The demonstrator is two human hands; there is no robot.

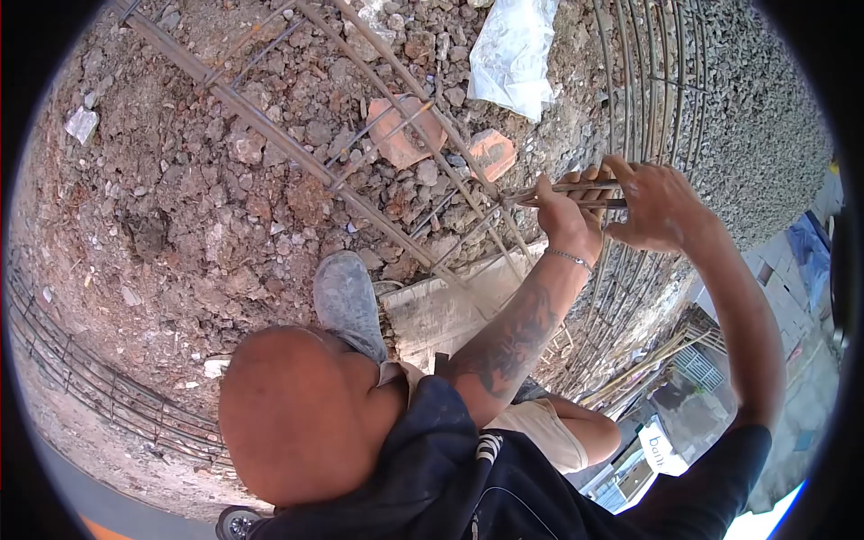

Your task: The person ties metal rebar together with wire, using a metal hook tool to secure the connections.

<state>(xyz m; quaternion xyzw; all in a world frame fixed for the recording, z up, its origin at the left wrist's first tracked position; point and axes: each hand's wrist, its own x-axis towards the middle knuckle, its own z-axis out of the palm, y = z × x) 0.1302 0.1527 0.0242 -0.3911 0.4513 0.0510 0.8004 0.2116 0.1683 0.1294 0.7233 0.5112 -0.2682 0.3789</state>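
Both my hands are at a pair of long-handled pincers [592,186], whose narrow end meets a crossing of the rebar frame [459,184]. My left hand [569,220], with a bracelet at the wrist, closes around the handles from below; its fingers show partly behind them. At the handle ends, my right hand [661,205] grips with thumb and fingers on opposite sides. Any wire at the pincers' tip is too small to make out. Thick bars of the frame run diagonally, joined by thinner crosspieces.
Broken soil and rubble [180,216] lie under the frame, with brick pieces [405,133] and a clear plastic sheet [513,58]. More rebar [652,81] stands beside a gravel heap [756,126]. My boot [346,301] rests by a concrete slab [441,315]. Rebar also lies lower left.
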